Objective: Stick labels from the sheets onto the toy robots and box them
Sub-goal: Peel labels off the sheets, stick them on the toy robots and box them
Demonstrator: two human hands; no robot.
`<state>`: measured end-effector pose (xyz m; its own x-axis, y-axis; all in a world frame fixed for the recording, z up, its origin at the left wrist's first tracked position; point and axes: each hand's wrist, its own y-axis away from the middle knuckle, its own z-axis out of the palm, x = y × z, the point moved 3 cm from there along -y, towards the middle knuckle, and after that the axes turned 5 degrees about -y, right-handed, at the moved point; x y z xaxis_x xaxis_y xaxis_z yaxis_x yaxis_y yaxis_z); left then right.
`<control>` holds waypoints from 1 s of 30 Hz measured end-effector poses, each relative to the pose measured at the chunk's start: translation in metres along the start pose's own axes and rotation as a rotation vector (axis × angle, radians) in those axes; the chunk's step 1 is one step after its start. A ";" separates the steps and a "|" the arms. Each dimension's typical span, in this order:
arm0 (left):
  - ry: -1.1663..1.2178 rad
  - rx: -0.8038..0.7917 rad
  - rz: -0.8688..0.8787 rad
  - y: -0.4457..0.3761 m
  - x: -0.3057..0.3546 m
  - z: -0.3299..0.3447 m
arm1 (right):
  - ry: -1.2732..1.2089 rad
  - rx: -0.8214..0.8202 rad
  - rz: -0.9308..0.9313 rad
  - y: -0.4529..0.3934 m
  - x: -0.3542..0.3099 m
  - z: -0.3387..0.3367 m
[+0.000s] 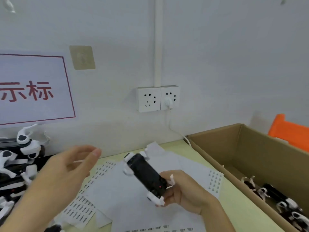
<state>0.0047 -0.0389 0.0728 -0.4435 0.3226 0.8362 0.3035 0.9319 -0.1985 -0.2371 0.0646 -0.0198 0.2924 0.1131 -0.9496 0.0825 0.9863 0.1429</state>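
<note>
So the cardboard box (217, 144) on the right is already holding a few finished toy robots (274, 196), while a heap of unboxed robots (18, 164) is still waiting on the left, so I'd say there's plenty left. Label sheets (117, 186) are lying across the desk between them. The right hand (185, 191) is gripping a black-and-white toy robot (147, 176) belly-up above the sheets. The left hand (66, 169) is hovering beside it, fingers loosely spread, holding nothing I can make out.

Cardboard box (217, 141) open-topped (toy robots (275, 200) inside).
</note>
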 end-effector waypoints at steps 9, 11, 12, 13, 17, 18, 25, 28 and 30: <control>0.091 0.215 0.006 -0.007 -0.021 -0.038 | -0.835 0.503 -0.288 0.038 0.006 -0.178; 0.037 0.222 -0.039 -0.008 -0.028 -0.043 | -0.662 0.265 -0.223 0.034 0.017 -0.177; 0.016 0.227 -0.061 -0.008 -0.031 -0.046 | -0.614 0.088 -0.279 0.029 0.018 -0.182; -0.004 0.235 -0.077 -0.008 -0.034 -0.049 | -0.600 -0.003 -0.306 0.025 0.018 -0.169; -0.132 0.259 -0.121 -0.009 -0.047 -0.059 | -0.022 0.518 -0.256 -0.010 -0.003 -0.081; -0.150 0.261 -0.124 -0.010 -0.049 -0.061 | 0.206 0.694 -0.304 -0.014 -0.007 -0.055; -0.113 0.258 -0.068 -0.010 -0.047 -0.065 | 0.802 -0.263 -0.090 -0.018 0.021 0.140; -0.078 0.258 -0.033 -0.010 -0.045 -0.065 | 0.926 -0.282 -0.086 -0.022 0.049 0.174; -0.054 0.259 -0.013 -0.010 -0.044 -0.066 | 0.934 -0.240 -0.176 -0.027 0.057 0.184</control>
<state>0.0770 -0.0729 0.0721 -0.4925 0.3118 0.8126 0.0745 0.9453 -0.3176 -0.0473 0.0226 -0.0267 -0.5860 -0.0902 -0.8052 -0.1737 0.9847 0.0161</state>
